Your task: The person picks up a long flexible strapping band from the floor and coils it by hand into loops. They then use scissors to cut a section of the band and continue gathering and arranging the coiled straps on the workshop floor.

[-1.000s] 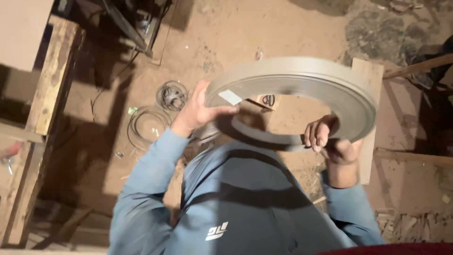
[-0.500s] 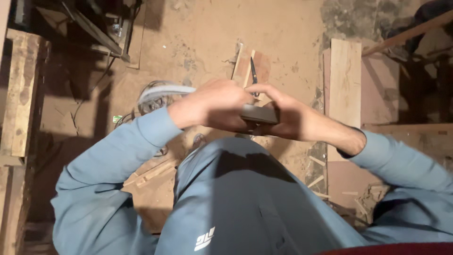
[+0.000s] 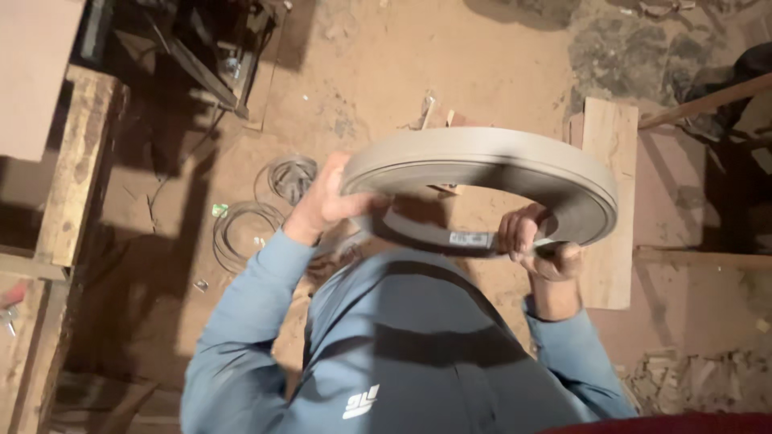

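Observation:
I hold a large flat coil of beige edge-banding tape [image 3: 498, 165] level in front of my chest. My left hand [image 3: 326, 201] grips its left rim, thumb on top. My right hand [image 3: 531, 241] clasps the near right side of the ring, fingers wrapped round the band. A small white label sits on the near inner strip between my hands. Both sleeves are light blue.
A dusty earth floor lies below. Wire coils [image 3: 253, 217] lie at the left. A wooden plank [image 3: 607, 201] lies on the floor at the right, under the coil. A wooden bench [image 3: 72, 177] stands at far left, and wood shavings [image 3: 700, 378] pile at lower right.
Half a second ago my hands were together in front of me with the coil out of sight. Now they are apart and hold the coil up flat, as a second ago.

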